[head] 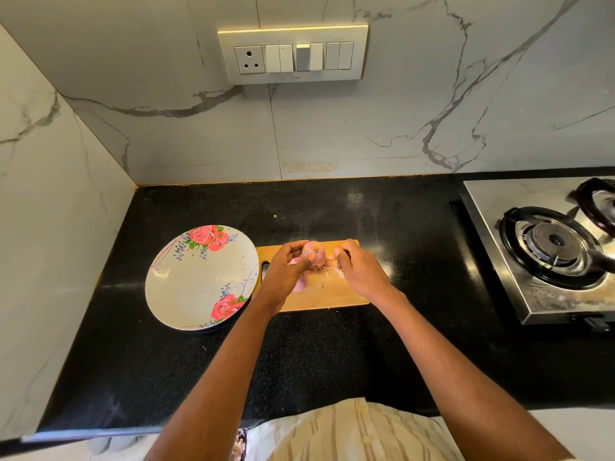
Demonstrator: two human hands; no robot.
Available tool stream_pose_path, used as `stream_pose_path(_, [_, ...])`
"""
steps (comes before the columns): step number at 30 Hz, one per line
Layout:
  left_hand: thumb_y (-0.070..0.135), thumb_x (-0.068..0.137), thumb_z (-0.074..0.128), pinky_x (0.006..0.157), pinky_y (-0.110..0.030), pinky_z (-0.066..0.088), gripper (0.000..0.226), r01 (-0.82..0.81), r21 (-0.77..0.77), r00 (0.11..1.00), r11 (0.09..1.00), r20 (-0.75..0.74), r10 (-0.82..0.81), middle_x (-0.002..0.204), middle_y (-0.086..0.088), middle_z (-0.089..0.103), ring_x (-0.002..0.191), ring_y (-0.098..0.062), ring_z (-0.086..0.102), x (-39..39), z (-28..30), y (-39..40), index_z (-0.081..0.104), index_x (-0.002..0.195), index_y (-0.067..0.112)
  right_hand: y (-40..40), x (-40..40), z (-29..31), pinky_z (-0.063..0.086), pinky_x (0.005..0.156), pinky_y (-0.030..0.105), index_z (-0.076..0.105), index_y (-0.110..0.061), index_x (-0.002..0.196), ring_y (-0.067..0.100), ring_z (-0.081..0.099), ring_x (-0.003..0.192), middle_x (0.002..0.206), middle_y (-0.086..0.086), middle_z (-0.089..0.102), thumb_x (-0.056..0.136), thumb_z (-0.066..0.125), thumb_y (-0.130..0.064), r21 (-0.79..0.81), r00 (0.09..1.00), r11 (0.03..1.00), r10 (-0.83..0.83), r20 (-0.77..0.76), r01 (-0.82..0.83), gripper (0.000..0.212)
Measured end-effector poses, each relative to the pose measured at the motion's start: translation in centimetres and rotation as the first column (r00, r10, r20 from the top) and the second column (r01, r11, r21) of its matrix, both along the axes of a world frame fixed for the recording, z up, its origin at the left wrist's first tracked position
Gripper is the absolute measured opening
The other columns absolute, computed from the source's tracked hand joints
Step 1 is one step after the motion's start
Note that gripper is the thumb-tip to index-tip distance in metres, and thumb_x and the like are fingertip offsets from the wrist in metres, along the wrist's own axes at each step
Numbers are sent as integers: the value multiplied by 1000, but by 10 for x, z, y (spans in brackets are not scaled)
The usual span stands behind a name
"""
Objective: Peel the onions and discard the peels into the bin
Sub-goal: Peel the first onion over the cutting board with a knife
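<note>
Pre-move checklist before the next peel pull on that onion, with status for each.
1. Onion secured: ok, left hand grips it above the cutting board.
2. Right hand on a peel: cannot tell, its fingers curl beside the onion but what they pinch is hidden.
3. Loose peels contained: ok, the pink strips hang or lie over the board under the left hand.
4. Bin within reach: cannot tell, no bin in view.
5. Plate ready for peeled onions: ok, it sits left of the board, its rim over the board's edge.
6. Stove burner off: ok, no flame visible.
</note>
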State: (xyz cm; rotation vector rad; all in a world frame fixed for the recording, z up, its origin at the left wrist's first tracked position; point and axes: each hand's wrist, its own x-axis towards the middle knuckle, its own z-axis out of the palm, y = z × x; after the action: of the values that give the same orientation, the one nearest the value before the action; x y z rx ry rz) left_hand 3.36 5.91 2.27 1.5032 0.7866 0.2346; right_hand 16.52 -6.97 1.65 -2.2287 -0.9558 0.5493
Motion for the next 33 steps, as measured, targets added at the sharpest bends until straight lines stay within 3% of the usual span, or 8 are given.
stream_pose_path(8, [31,99,63,86,-18,47,37,2,-2,1000,1000,-1,-2,136,2,57,115,-7,57,0,-3,1,52,134,24,-5,4,-4,52,80,28,56,-16,122,12,63,88,100,-2,68,101,51,-2,-52,997,998,43,-58,-46,25])
stream_pose_path(12, [31,99,63,97,-26,46,42,1,8,1000,1000,-10,-1,138,1,56,121,-13,55,1,-1,0,51,138,21,-2,5,-8,41,72,3,65,-15,124,6,60,96,121,-1,66,98,60,-6,-62,997,996,63,-41,-66,28])
stream_pose_path(15, [31,98,64,93,-22,48,41,-1,1,1000,1000,-10,1,138,0,56,123,-15,55,0,1,1,51,136,21,-1,4,-6,39,73,5,68,-16,122,9,62,101,120,-1,70,100,63,-20,-21,999,999,25,-27,-26,23])
stream_pose_path(18, [31,97,65,91,-21,50,44,0,-23,1000,1000,-2,0,138,0,57,124,-17,57,0,1,2,52,137,20,-2,4,-3,46,89,21,69,-21,120,12,63,113,122,-7,69,99,65,-23,7,1000,1000,28,-2,-28,21])
stream_pose_path(21, [35,91,71,101,-31,51,46,-35,-56,999,998,19,36,134,2,61,122,-17,59,1,0,1,55,132,23,-1,3,2,56,91,28,69,-25,120,2,66,106,117,-14,70,99,64,-32,152,987,988,25,-156,-1,22])
stream_pose_path(24, [37,87,76,100,-32,52,40,-60,-77,998,995,29,62,127,6,64,119,-15,62,2,1,2,56,122,31,1,-1,9,56,88,22,70,-25,122,-3,66,104,113,-16,72,99,64,-37,270,986,963,36,-166,10,27])
stream_pose_path(28, [34,90,74,84,-17,50,37,-47,-46,998,998,27,48,122,9,64,110,-7,62,5,7,2,56,122,30,1,-2,14,49,82,7,74,-23,121,-8,64,101,112,-14,73,97,68,-33,309,999,951,1,-37,10,26])
stream_pose_path(33, [34,93,71,79,-13,49,39,-8,17,1000,1000,17,8,121,10,63,107,-5,61,5,10,4,56,127,25,1,2,18,48,78,5,77,-19,112,-15,63,92,102,-11,75,96,71,-25,325,999,946,-4,47,-11,19])
